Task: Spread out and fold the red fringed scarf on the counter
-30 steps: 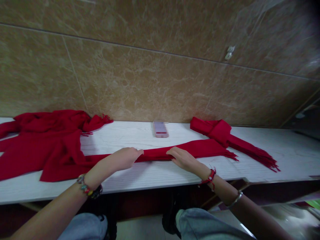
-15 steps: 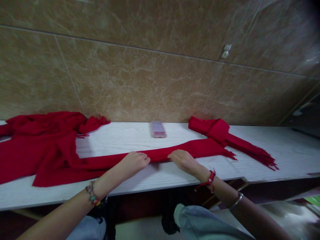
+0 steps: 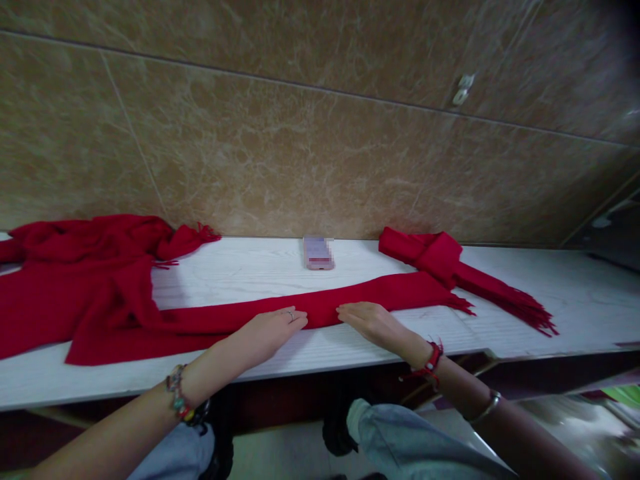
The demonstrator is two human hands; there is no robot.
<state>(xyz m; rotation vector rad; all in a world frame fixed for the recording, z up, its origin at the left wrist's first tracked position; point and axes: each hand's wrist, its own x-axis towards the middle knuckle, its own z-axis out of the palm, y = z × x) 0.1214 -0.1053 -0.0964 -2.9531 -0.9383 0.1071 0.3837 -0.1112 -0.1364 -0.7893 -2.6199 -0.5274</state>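
A long red scarf [image 3: 320, 308] lies folded into a narrow strip across the white tabletop, its fringed end to the right and a wider, rumpled part to the left. My left hand [image 3: 273, 330] rests on the strip's near edge with fingers stretched out. A short way to the right, my right hand [image 3: 373, 323] lies on the same edge, fingers extended and pointing left. Bare red cloth shows between the two sets of fingertips. The undersides of both hands are hidden.
A knotted red scarf [image 3: 443, 260] with fringe lies at the back right. Heaped red cloth [image 3: 90, 243] covers the left side. Against the tiled wall [image 3: 280, 147] lies a phone [image 3: 318, 253]. The white tabletop's [image 3: 250, 257] front edge runs just below my wrists.
My fingers were bent and pinching the strip's near edge; now both hands have let go and flattened onto it. The strip lies flatter between them. The view has shifted slightly.
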